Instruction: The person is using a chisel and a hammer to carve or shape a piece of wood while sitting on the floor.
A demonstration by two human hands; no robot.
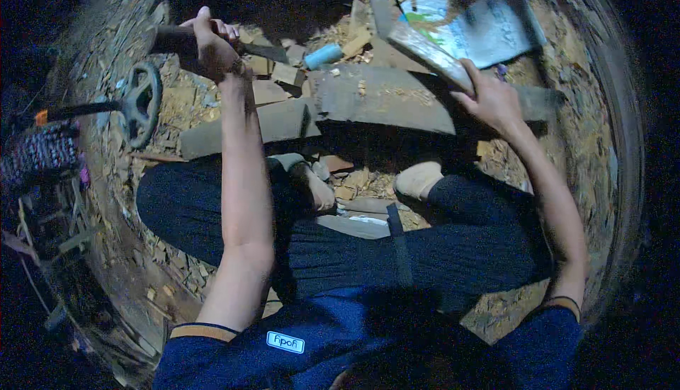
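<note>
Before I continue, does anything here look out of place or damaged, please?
Yes, mildly. A light-blue cylinder lies on its side among brown wood scraps; its colour and smooth, round shape look foreign there. Farther left, a spoked wheel also seems unusual among scraps. Damage I cannot judge in this dim light.

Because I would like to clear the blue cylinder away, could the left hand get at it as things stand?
Probably yes, by reach: the blue cylinder lies close by and uncovered. However, the left hand seems closed on a dark object, so it may need to let go first.
</note>
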